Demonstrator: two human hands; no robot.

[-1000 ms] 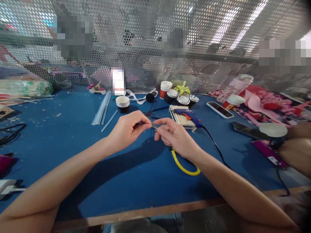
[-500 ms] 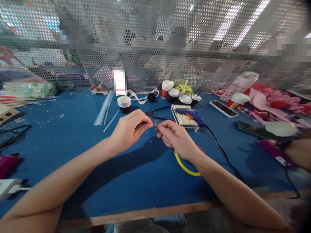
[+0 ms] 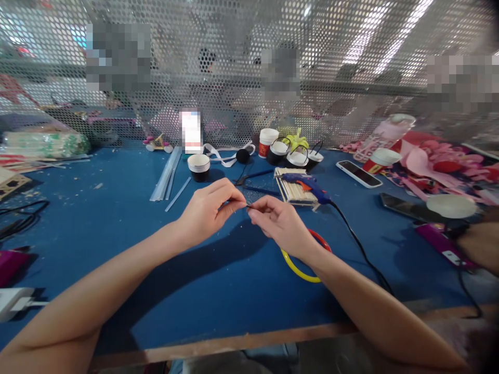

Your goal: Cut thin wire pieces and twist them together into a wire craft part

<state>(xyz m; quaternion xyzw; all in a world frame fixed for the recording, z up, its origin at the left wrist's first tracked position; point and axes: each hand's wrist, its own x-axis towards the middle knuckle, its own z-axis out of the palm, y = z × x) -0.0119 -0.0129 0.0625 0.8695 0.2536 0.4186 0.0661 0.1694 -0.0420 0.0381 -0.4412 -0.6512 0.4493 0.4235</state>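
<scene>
A thin black piece (image 3: 248, 206), mostly hidden by fingertips, spans the small gap between my hands above the blue table (image 3: 218, 301). My left hand (image 3: 210, 210) pinches one end with thumb and forefinger. At the other end, my right hand (image 3: 278, 221) is closed on it, its fingers curled. Just beyond them lie dark-handled pliers (image 3: 257, 187). A blue glue gun (image 3: 307, 184) rests on a raft of wooden sticks (image 3: 294, 195). Under my right wrist is a red and yellow ring (image 3: 298, 272), partly covered.
A black-and-white paper cup (image 3: 199, 169) stands behind my left hand, beside clear glue sticks (image 3: 167, 176). More cups with black handles (image 3: 278, 150) stand at the back. Phones (image 3: 358, 174) and pink scraps (image 3: 429, 161) lie right, near another person's arm (image 3: 481, 244). A perforated metal screen (image 3: 234, 78) borders the table.
My right hand has shifted slightly down and left, its fingers drawn closer together. More of the red part of the ring now shows. My left hand stays nearly in place.
</scene>
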